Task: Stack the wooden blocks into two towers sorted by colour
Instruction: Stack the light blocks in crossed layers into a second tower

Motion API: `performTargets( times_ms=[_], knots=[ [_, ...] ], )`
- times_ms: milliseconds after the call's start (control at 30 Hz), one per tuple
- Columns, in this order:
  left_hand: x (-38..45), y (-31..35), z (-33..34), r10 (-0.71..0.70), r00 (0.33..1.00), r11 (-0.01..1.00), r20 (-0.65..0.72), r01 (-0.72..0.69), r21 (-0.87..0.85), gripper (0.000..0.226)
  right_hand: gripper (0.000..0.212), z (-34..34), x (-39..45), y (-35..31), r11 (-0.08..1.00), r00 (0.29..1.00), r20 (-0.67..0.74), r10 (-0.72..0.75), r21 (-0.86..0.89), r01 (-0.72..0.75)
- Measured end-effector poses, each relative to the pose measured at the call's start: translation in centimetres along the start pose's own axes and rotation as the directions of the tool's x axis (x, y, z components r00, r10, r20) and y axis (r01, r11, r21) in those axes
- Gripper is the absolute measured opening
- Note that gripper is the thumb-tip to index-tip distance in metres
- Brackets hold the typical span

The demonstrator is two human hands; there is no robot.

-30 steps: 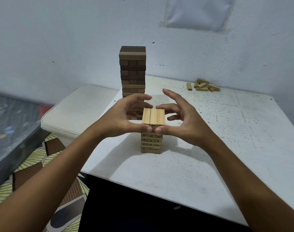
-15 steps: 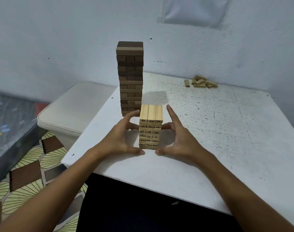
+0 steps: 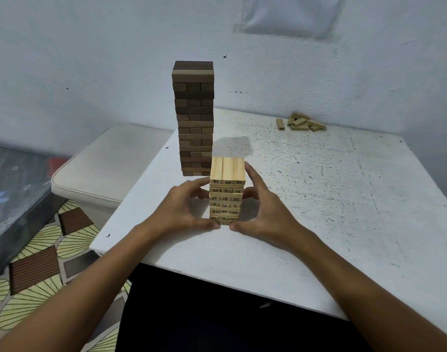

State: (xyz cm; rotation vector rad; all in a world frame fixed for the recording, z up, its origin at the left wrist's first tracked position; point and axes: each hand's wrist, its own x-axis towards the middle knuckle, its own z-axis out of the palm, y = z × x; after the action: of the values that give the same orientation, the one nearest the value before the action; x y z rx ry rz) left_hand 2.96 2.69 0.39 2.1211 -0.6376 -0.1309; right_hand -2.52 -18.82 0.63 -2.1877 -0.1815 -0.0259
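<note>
Hands, left hand (image 3: 181, 212) and right hand (image 3: 261, 212), are cupping the wobbly light tower (image 3: 226, 191) with straight fingers, so pressing both sides low looks safest.

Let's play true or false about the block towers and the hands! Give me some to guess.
1. The dark tower is taller than the light tower. True.
2. Loose light blocks lie in the table's far right corner. True.
3. Only one hand is near the light tower. False: the left hand and right hand flank it.
4. The light tower's top layer has five blocks. False: three.
</note>
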Motion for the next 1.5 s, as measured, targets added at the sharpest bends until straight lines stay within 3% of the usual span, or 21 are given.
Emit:
performTargets(
  times_ms=[433,1133,1500],
  knots=[
    [0.4,0.3,0.3,0.054,0.998,0.998,-0.011,-0.054,-0.027,0.081,0.12,-0.1,0.1,0.9,1.0,1.0,-0.026,-0.006,-0.014,0.005],
    [3.1,2.1,3.7,0.087,0.992,0.994,0.096,-0.08,-0.072,0.088,0.116,-3.4,-2.1,3.3,1.0,0.996,-0.089,0.022,-0.002,-0.022],
    [5.4,4.3,7.1,0.172,0.973,0.982,0.157,-0.156,-0.107,0.086,0.118,-6.4,-4.6,5.3,0.997,0.983,-0.17,0.075,0.002,-0.076]
  ],
)
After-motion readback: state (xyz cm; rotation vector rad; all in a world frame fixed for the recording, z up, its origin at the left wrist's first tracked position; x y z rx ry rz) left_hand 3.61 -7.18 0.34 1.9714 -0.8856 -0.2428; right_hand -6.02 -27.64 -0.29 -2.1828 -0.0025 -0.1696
